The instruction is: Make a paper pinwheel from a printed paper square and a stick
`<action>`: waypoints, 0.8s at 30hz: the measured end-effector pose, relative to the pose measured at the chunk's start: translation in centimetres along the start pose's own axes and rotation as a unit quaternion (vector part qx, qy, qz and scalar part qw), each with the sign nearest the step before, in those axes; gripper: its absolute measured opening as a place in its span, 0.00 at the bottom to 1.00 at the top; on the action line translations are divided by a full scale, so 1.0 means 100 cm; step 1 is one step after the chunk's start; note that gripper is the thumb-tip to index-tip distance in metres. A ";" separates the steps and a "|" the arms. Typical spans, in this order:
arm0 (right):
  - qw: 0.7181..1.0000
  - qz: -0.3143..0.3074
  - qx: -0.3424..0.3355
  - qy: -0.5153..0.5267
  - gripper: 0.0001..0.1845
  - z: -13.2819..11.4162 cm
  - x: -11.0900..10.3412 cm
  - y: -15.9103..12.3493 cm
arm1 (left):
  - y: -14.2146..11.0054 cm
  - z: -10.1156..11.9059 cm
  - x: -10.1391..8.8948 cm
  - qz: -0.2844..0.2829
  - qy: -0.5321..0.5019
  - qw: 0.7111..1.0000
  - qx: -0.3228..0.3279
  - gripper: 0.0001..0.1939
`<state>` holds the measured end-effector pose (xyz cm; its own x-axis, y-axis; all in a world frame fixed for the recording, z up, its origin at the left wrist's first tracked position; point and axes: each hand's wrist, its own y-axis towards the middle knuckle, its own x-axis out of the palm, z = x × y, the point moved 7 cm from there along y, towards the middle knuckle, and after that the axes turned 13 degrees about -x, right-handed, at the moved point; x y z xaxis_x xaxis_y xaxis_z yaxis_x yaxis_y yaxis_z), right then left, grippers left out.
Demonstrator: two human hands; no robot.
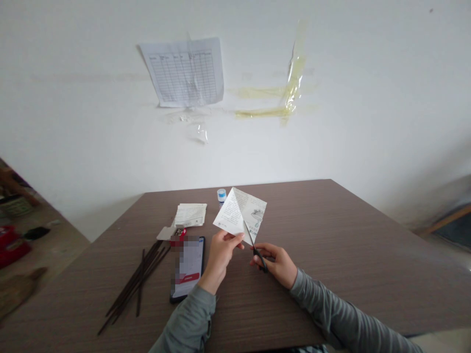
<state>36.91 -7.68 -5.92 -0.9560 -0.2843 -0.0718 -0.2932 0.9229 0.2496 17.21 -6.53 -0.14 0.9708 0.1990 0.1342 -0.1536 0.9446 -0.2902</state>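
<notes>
A square of printed paper (228, 212), creased along a diagonal, is held up over the table by my left hand (222, 250), which pinches its lower edge between thumb and fingers. My right hand (277, 262) grips a pair of black-handled scissors (259, 257). The scissors' blades point up and to the left and lie against the paper near its crease and lower corner. Whether the blades have cut into it, I cannot tell. Behind the paper stands a small clear bottle (221, 194) with a blue part, partly hidden.
Left of my hands lie a phone (191, 264), several thin dark sticks (132, 284), a small red-and-white box (178, 236) and a stack of printed paper squares (190, 214). A white wall (257, 152) with a taped sheet (184, 73) rises behind the brown table (349, 255).
</notes>
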 end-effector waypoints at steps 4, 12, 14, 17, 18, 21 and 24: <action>1.000 -0.003 -0.012 -0.003 0.39 0.004 -0.001 0.001 | 0.001 -0.001 0.000 -0.001 0.001 1.000 -0.001 0.13; 1.000 -0.008 -0.011 -0.001 0.40 0.005 -0.001 0.000 | 0.002 -0.002 0.000 -0.005 -0.001 1.000 -0.003 0.14; 1.000 -0.006 -0.008 -0.003 0.39 0.004 0.000 0.000 | 0.002 -0.002 0.000 -0.007 -0.002 1.000 -0.001 0.14; 1.000 -0.003 -0.004 -0.002 0.39 0.003 0.000 0.001 | 0.002 -0.003 0.000 -0.007 0.000 1.000 0.001 0.14; 1.000 -0.002 -0.002 -0.001 0.39 0.003 0.000 0.001 | 0.003 -0.003 0.000 -0.007 0.001 1.000 0.001 0.14; 1.000 -0.002 0.000 0.001 0.39 0.002 0.000 0.000 | 0.004 -0.003 0.000 -0.007 0.002 1.000 0.002 0.14; 1.000 -0.001 -0.002 0.000 0.38 0.001 0.000 0.000 | 0.004 -0.003 0.000 -0.010 0.005 1.000 0.004 0.13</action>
<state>36.93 -7.64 -5.98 -0.9555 -0.2860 -0.0715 -0.2948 0.9213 0.2538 17.16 -6.20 -0.55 0.9757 0.1766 0.1297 -0.1347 0.9503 -0.2808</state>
